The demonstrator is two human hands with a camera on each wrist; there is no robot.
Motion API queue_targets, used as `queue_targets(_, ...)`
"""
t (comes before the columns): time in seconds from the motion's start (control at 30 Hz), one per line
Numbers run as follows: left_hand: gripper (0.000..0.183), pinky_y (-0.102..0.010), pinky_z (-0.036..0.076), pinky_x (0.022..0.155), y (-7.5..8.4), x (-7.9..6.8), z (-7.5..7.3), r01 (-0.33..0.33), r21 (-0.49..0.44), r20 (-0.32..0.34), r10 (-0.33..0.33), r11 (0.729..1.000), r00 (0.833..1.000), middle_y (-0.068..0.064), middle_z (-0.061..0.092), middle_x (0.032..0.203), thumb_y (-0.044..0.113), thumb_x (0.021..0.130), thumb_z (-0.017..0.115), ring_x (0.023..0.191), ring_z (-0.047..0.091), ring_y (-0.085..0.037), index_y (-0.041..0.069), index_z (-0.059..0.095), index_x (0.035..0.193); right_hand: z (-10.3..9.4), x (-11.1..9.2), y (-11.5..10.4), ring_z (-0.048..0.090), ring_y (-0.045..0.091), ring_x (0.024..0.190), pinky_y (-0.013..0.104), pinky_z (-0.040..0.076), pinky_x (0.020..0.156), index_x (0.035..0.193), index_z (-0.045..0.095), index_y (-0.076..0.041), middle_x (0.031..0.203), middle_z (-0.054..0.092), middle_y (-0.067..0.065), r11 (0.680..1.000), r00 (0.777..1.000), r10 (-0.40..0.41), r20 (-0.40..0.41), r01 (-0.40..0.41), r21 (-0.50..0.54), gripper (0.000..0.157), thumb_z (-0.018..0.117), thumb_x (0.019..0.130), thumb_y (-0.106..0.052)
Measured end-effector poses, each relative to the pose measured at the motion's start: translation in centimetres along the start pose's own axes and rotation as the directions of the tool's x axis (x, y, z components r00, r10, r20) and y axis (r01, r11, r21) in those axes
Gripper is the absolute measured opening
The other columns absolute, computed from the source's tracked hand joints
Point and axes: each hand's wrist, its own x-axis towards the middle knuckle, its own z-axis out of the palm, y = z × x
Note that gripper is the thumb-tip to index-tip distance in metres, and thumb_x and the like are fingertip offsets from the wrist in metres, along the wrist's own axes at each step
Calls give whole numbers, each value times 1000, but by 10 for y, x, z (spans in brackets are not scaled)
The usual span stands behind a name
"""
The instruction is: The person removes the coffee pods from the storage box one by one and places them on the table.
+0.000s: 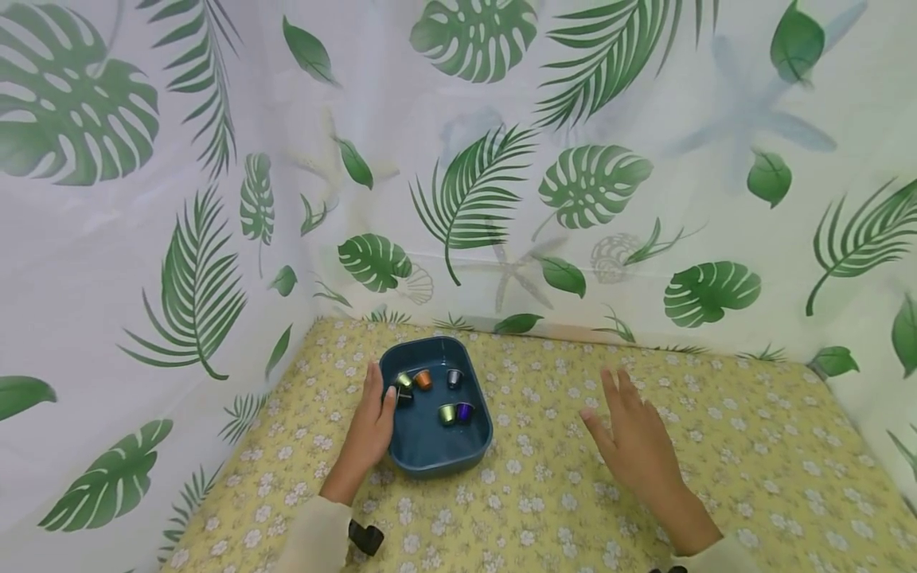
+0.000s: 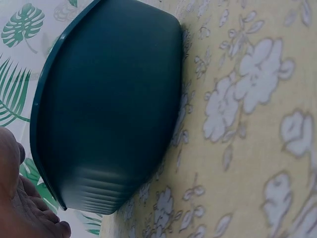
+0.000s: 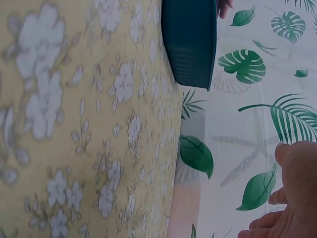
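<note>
A dark blue plastic tub [image 1: 437,454] with rounded corners sits on the flowered cloth. Small coffee capsules lie inside: an orange capsule [image 1: 424,380], a silver capsule [image 1: 454,378], a purple capsule [image 1: 465,411], a light green capsule [image 1: 447,414] by the purple one, another green capsule [image 1: 404,380] and a black capsule [image 1: 405,395] near the left wall. My left hand [image 1: 372,422] is at the tub's left rim, its fingers extended and the thumb overlapping the edge. To the tub's right, my right hand [image 1: 636,442] hovers with fingers spread, holding nothing.
Yellow flowered cloth [image 1: 537,477] covers the table. White sheeting [image 1: 473,199] printed with green leaves rises behind it and along the left side. A black strap piece [image 1: 367,538] shows at the left wrist.
</note>
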Motion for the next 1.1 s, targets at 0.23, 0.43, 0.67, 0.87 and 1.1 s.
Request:
queue_targets(0.23,71,-59,15,121,-2,-5,5,-9,40,25,8,999,1000,-7,-14,169,47,112,28,156,-1,-34,6,1,163,7,-1,-17,39,58,134,73,32,104,163,18,-5,164,17,29,998,1000,-9,6,9,56,73,46,108,-45)
queue_targets(0.43,65,-60,17,120,-3,-8,8,-13,55,30,11,998,999,-5,-17,168,36,113,31,155,-1,-32,4,2,163,14,0,-25,45,57,130,71,41,98,162,20,-4,162,22,30,997,999,-34,-10,35,69,72,49,108,-41)
queue_targets(0.67,59,-60,17,120,-3,-8,11,-21,57,8,20,998,1000,-13,-13,169,22,114,30,155,2,-37,-2,3,161,21,0,-32,48,54,129,70,40,100,163,20,-6,164,22,25,996,1000,-30,7,29,86,71,47,108,-43)
queue_targets(0.87,58,-59,16,121,-5,-8,11,-29,51,5,29,998,1000,-14,-12,169,18,114,30,155,1,-37,-3,4,161,25,0,-39,42,53,135,70,38,103,162,23,-3,162,25,28,994,999,-48,-3,48,100,70,49,108,-40)
queue_targets(1.1,57,-59,16,121,-6,-7,12,-52,32,-8,53,998,999,-14,-12,168,17,114,30,155,2,-36,-5,5,161,31,2,-49,44,51,135,68,41,101,161,26,-4,161,28,26,992,998,-64,9,63,108,68,49,108,-40)
